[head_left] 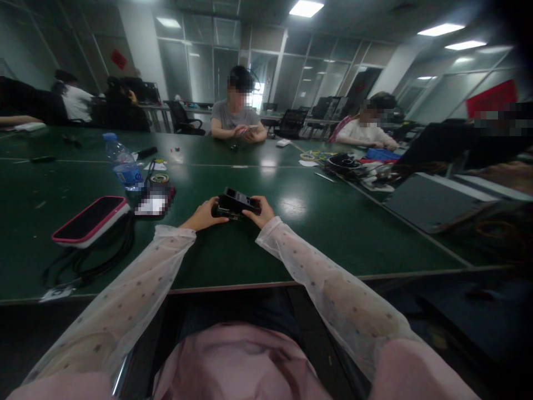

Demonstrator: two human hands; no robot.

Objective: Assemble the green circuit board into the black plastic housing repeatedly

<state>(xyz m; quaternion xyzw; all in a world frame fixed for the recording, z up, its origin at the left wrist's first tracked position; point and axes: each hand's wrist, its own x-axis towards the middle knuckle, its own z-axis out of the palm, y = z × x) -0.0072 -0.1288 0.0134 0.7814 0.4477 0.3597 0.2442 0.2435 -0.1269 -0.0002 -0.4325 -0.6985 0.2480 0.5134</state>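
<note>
A small black device (237, 200) is held between my two hands over the green table (333, 233). It looks like a black casing, tilted, above a thinner part whose details are too dark to make out. My left hand (207, 215) grips its left end, thumb along the near side and fingers behind. On the right end, my right hand (261, 212) has its thumb on the near side and its fingers over the far edge. Both hands are closed round the device.
To the left are a pink-edged device (91, 221) with black cables (112, 258), a phone (155, 201), a tape roll (159, 178) and a water bottle (124, 164). Grey boxes (437, 203) and tangled cables (343, 162) lie right. A person (237, 114) sits opposite.
</note>
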